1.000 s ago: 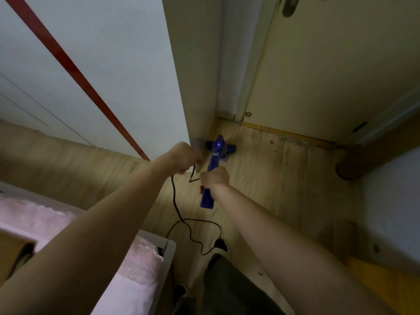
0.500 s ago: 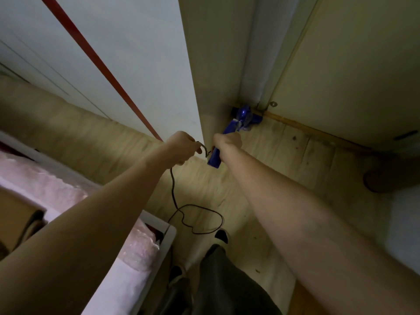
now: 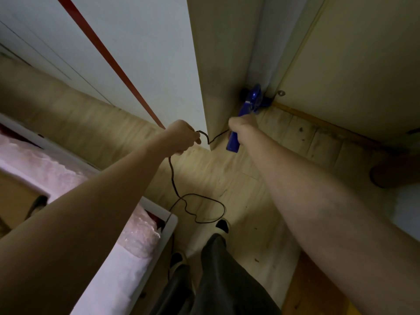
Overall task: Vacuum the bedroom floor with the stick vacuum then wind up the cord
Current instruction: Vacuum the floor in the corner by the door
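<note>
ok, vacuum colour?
Blue: the vacuum body and handle are blue, its cord black. Head view, the only one.

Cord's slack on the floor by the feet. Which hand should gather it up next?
Probably the left hand: it already grips the black cord, whose loop trails below it. The right hand holds the blue stick vacuum.

Vacuum (image 3: 254, 101) shaft mostly behind right hand (image 3: 241, 127) (dim)
</note>
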`<state>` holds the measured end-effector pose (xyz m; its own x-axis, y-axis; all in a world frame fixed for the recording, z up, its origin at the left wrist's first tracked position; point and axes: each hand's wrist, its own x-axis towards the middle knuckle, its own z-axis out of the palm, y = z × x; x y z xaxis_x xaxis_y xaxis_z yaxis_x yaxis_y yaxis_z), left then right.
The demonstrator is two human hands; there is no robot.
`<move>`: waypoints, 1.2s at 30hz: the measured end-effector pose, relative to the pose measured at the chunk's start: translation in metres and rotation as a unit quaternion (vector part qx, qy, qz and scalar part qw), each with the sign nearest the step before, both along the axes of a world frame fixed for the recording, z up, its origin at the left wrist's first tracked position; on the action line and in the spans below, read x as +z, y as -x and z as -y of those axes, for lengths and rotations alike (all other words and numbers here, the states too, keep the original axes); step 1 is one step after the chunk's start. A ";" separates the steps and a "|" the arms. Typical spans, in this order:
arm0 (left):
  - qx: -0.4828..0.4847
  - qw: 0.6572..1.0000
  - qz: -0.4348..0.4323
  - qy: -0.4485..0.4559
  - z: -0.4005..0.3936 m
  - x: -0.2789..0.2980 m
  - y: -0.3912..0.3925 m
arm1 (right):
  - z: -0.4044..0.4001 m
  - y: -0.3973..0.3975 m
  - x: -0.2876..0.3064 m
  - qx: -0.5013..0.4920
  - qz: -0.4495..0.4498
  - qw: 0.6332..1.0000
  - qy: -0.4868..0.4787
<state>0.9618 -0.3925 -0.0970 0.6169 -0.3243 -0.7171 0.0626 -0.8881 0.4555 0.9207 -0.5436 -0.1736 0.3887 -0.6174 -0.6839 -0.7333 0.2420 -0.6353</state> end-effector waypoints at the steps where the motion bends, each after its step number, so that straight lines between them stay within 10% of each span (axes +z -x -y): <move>1: -0.005 1.000 -0.012 -0.002 0.000 -0.003 0.002 | -0.001 0.008 -0.006 0.002 -0.010 1.000 -0.003; 36: -0.161 0.985 0.031 0.045 -0.142 0.041 0.119 | -0.151 0.263 0.036 0.086 -0.136 0.986 0.033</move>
<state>0.8429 -0.2500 -0.0559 0.5135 -0.5706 -0.6408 -0.2466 -0.8135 0.5267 0.6579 -0.3926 -0.1372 0.2992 -0.6043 -0.7384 -0.9056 0.0639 -0.4193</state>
